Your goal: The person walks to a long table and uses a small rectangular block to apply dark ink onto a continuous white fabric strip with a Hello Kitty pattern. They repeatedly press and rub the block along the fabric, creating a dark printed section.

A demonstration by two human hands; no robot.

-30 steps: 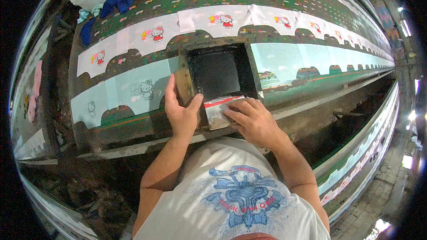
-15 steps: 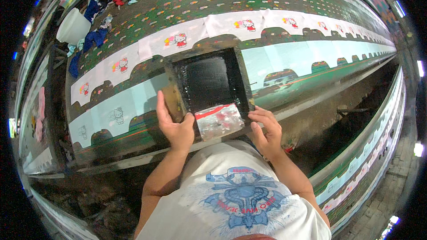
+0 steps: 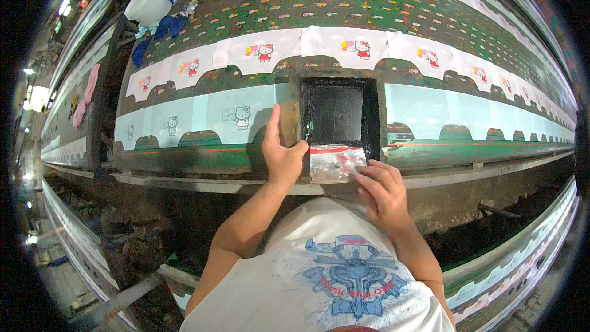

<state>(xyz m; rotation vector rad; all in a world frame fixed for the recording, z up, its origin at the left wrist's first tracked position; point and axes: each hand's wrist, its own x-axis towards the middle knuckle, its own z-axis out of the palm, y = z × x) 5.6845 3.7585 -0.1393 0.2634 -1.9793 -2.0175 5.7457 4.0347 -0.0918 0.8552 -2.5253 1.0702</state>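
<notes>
My left hand (image 3: 279, 150) grips the left side of a wooden screen-printing frame (image 3: 376, 110) lying over pale blue fabric pieces (image 3: 452, 110). The frame holds a dark mesh (image 3: 335, 110), and along its near edge is a silver plate with a red stripe (image 3: 332, 166). My right hand (image 3: 381, 190) has bent, slightly parted fingers touching the plate's right corner. Left of the frame, blue pieces carry outlined cartoon cats (image 3: 243, 117). A row of white pieces with coloured cat prints (image 3: 359, 49) runs just beyond.
The long green printing table (image 3: 344, 9) runs sideways, with a rail (image 3: 448, 175) at its near edge. A white bucket (image 3: 147, 3) and dark blue cloths (image 3: 172, 24) lie at the back left. Other lined tables (image 3: 74, 227) stand either side, with dark gaps between.
The view has turned, so the table sits more level and further right. My right hand has slid from the plate's middle to its right edge. My left hand keeps its grip.
</notes>
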